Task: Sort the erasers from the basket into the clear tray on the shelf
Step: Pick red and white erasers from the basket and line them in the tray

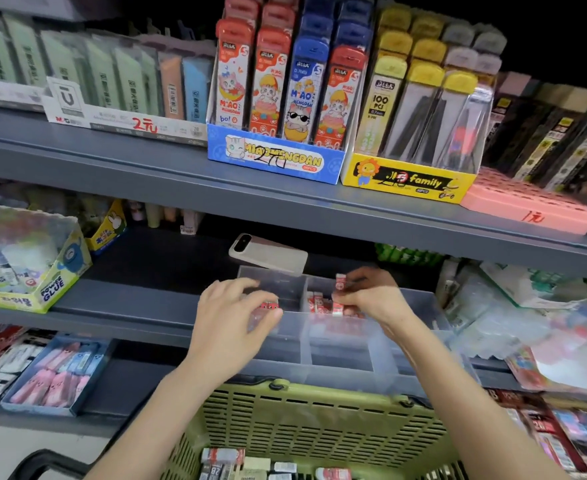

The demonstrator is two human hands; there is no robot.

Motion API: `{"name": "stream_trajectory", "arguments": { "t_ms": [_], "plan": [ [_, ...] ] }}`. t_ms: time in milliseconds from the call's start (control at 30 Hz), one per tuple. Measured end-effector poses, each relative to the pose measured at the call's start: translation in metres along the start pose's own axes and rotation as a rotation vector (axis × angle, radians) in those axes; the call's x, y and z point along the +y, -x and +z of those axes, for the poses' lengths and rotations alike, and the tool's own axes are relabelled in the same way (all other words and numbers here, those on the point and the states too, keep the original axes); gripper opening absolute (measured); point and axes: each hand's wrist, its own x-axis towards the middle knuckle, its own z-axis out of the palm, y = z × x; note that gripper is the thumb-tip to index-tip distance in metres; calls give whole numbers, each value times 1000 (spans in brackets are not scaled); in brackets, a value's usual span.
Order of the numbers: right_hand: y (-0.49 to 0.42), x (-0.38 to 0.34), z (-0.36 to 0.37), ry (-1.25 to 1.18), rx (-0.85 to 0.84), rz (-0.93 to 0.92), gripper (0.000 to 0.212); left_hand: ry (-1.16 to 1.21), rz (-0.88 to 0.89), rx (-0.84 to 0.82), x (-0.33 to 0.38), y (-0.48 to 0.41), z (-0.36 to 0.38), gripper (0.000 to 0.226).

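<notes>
The erasers [268, 304] at the fingertips of the left hand [231, 308] are red and white, and so is the eraser [340, 281] at the right hand [371, 299]. The tray [340, 355] under both hands is clear. The basket [319, 420] below the wrists is olive green with a slot pattern. The shelf [129, 303] left of the left hand is grey-blue.

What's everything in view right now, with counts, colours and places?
clear tray: one, transparent, middle shelf
tray erasers: several, red-and-white, a back compartment
basket: one, green, below the tray
basket erasers: several, mostly red-and-white, basket bottom
phone: one, pale, behind the tray
glue box: one, yellow, middle shelf left
blue display box: one, blue, upper shelf
yellow display box: one, yellow, upper shelf, beside it
left hand: one, over tray, pinching red erasers
right hand: one, over tray, pinching raised eraser
</notes>
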Motion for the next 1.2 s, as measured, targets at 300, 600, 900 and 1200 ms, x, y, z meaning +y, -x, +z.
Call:
{"name": "stream_trajectory", "arguments": {
  "t_ms": [300,600,900,1200],
  "plan": [
    [-9,-4,10,766,-100,87,31,10,-16,-46,-5,10,9,42],
    [5,0,5,821,3,-178,21,0,-14,-30,-2,13,5,31],
    [138,70,-12,214,28,-575,7,55,67,227,5,85,-7,29],
    [130,230,7,870,-368,-98,37,276,-95,-26,9,121,1,20]
  ]
}}
